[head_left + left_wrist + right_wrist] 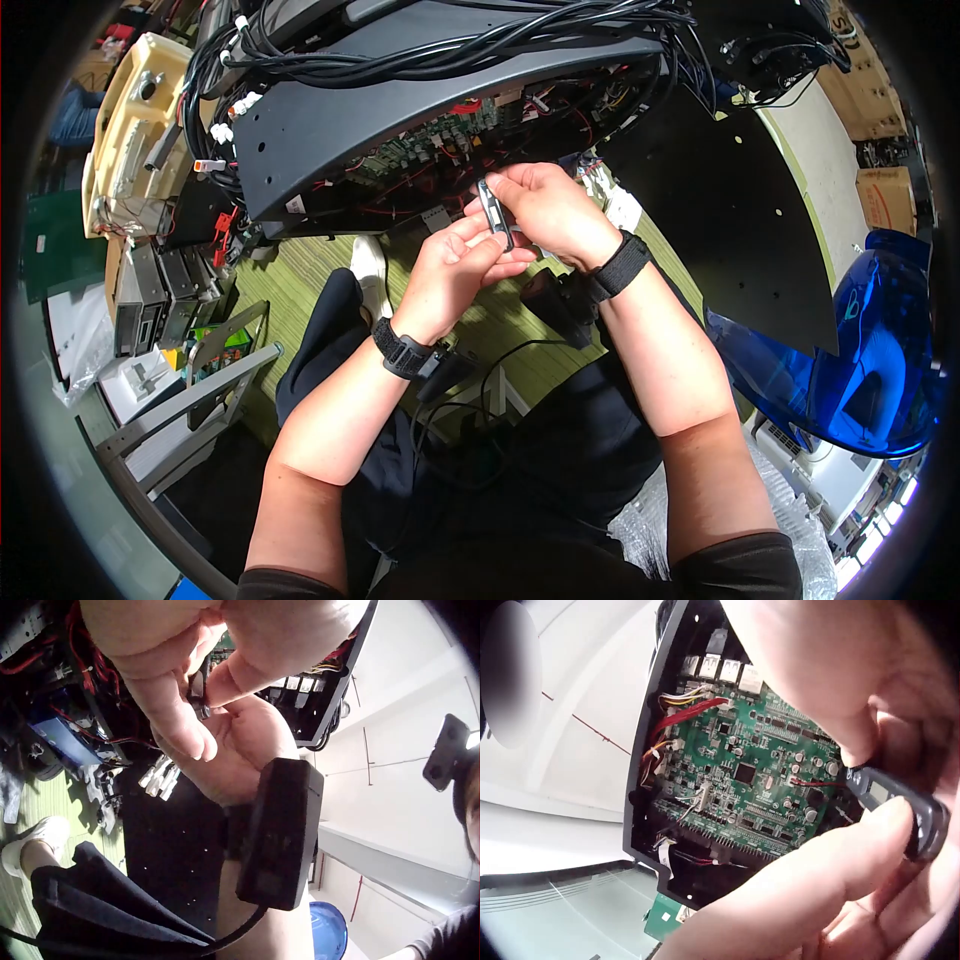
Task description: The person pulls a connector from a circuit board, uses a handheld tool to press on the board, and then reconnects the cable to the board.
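Both hands meet at a small black elongated device point(495, 213) below the open front of a black housing point(340, 120). My left hand point(450, 272) pinches its lower end with the thumb on top. At the upper end, my right hand point(555, 212) holds it between thumb and fingers. In the right wrist view the device point(922, 814) has a rounded casing and a small pale window. Behind it lies a green circuit board point(757, 772) inside the housing. A thin red and black wire point(821, 783) runs from the board toward the device and overlaps its end.
Bundled black cables point(450, 62) lie across the housing's top. A black panel point(740, 210) and a glossy blue shell point(860, 350) stand at right. At left are a cream-coloured moulded part point(130, 130) and a metal-legged table point(190, 400). Bubble wrap point(650, 520) lies beside the seated person.
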### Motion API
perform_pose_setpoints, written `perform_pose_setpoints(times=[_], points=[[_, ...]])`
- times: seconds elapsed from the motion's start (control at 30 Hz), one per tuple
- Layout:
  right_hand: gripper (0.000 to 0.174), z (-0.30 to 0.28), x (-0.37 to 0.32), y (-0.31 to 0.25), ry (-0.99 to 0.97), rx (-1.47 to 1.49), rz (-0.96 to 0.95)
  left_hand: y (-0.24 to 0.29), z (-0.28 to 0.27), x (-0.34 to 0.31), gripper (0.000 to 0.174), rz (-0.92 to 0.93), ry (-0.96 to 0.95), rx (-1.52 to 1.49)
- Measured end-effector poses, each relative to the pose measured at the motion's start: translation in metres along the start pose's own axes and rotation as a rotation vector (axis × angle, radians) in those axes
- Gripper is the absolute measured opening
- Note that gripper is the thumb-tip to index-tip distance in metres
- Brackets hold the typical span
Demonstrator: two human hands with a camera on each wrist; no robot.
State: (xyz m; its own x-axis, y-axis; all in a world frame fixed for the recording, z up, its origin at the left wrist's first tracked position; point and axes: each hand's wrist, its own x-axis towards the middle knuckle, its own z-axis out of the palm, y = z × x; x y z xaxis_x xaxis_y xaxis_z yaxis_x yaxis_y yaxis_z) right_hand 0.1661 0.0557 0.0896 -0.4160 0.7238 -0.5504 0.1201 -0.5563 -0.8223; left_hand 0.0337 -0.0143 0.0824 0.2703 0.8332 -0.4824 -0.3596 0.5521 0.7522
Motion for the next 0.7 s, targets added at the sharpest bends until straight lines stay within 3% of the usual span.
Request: perform_pose_setpoints(times=[0.7], points=[[0.029,0.0040,-0.0044,0.0001,0.034,0.134,0.032,-0.0002,0.0009,-0.0001,0.031,0.008,0.001,0.020]])
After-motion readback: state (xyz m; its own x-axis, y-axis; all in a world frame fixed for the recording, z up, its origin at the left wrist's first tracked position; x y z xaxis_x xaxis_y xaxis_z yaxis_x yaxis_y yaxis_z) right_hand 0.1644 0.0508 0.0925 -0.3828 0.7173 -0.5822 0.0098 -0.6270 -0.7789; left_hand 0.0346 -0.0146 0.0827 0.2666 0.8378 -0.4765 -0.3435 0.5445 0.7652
